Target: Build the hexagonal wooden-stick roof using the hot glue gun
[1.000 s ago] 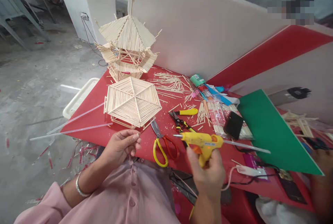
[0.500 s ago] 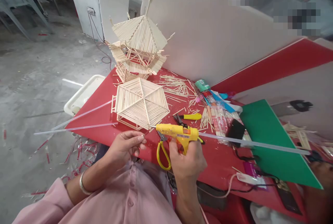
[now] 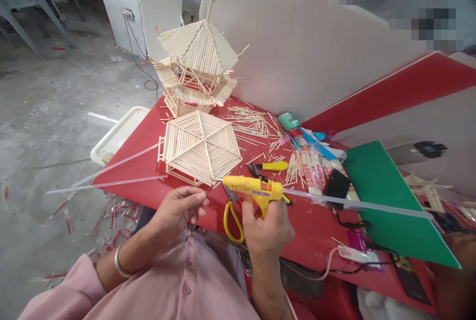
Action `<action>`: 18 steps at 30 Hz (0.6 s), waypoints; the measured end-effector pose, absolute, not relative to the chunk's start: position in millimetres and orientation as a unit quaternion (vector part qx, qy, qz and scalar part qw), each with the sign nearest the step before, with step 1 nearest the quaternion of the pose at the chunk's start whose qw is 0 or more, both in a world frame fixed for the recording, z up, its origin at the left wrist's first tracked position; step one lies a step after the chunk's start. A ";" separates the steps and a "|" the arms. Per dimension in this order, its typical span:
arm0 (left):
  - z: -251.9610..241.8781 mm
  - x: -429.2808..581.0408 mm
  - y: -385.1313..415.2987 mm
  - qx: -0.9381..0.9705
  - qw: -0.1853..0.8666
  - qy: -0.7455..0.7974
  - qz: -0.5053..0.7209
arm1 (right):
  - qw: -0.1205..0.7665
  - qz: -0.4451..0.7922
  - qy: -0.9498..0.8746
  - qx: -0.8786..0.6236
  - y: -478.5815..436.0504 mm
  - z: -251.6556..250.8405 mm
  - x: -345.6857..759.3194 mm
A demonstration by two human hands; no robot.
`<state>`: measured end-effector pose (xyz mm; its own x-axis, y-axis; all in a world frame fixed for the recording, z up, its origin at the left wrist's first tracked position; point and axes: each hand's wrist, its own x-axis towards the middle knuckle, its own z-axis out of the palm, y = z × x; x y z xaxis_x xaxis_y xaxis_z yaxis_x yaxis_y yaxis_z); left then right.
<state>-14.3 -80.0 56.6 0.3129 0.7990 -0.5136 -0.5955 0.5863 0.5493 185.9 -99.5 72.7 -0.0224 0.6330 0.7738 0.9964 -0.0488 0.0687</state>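
Note:
My right hand (image 3: pixel 268 231) is wrapped round the handle of a yellow hot glue gun (image 3: pixel 253 187). A long translucent glue stick (image 3: pixel 357 203) runs out of its back end. The gun's nozzle points left, at the near edge of a hexagonal panel of thin wooden sticks (image 3: pixel 203 146) lying on the table. Just below that edge, my left hand (image 3: pixel 186 206) has thumb and fingertips pinched together; a thin dark sliver shows at them, too small to name. Yellow-handled scissors (image 3: pixel 233 221) lie partly under the gun, between my hands.
Behind the panel stands a tiered stick pagoda (image 3: pixel 201 52). Loose sticks (image 3: pixel 247 122), yellow-handled pliers (image 3: pixel 273 166) and a green board (image 3: pixel 394 201) lie on the red table (image 3: pixel 148 186). Two more glue sticks (image 3: pixel 111 182) jut over the left edge. Another person's hand (image 3: pixel 461 248) is at far right.
The far end of the glue stick has shifted slightly left, towards the gun. Both hands and the nozzle keep almost the same place.

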 end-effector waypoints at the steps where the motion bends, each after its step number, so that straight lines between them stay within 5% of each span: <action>1: 57.1 -14.1 -79.8 0.131 0.800 0.392 0.435 | 0.274 -0.334 -0.635 -0.640 -99.1 72.9 185.8; 18: 54.1 -12.6 -79.7 0.133 0.792 0.408 0.434 | 0.268 -0.328 -0.643 -0.638 -102.4 69.9 188.8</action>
<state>-12.6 -79.7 54.1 0.2906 0.7959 -0.5312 -0.5796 0.5881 0.5641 188.8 -102.4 69.9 -0.0427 0.6445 0.7634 0.9963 -0.0296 0.0807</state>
